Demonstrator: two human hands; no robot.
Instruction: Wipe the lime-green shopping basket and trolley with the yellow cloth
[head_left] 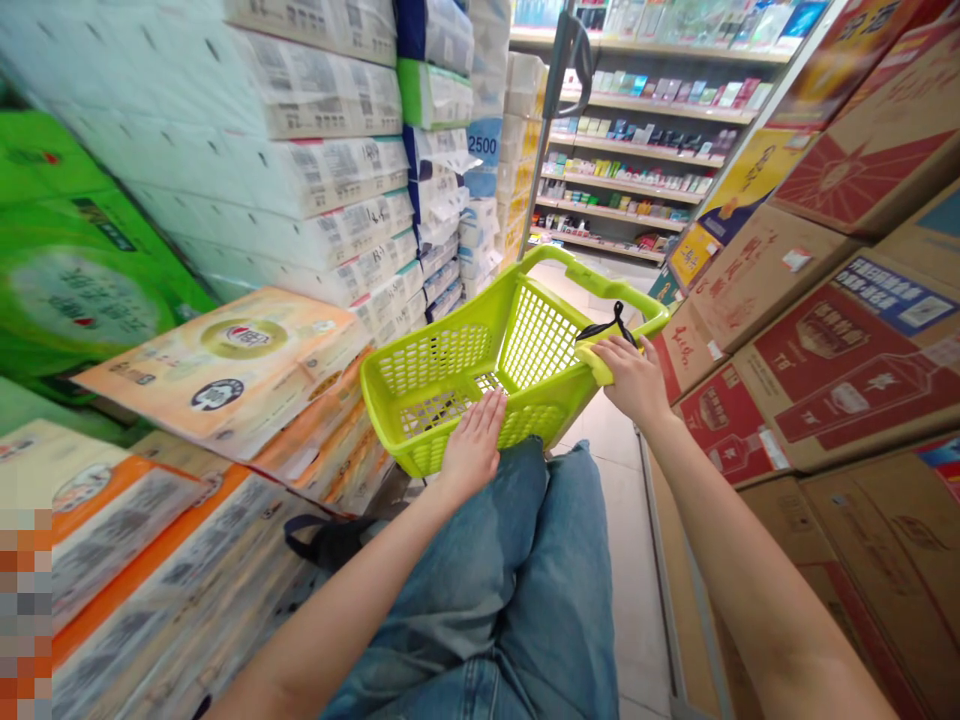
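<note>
A lime-green plastic shopping basket (420, 345) with lattice walls and a raised handle stands tilted in front of my knees, with nothing seen inside. My left hand (474, 440) lies on its near rim, fingers stretched out over the edge; the thumb is not clearly visible. At the right end of the same rim, my right hand (630, 375) is closed on a yellow cloth (598, 362) and presses it against the basket. A thin black strap (604, 325) loops up beside the cloth; where it is attached I cannot tell.
Stacked tissue packs (330, 160) and orange-white packs (225, 370) line the left side. Cardboard cartons (847, 350) rise at the right. Shelves of small boxed goods (637, 140) stand beyond the basket. A dark bag (337, 540) lies by my left leg on the tiled floor (622, 540).
</note>
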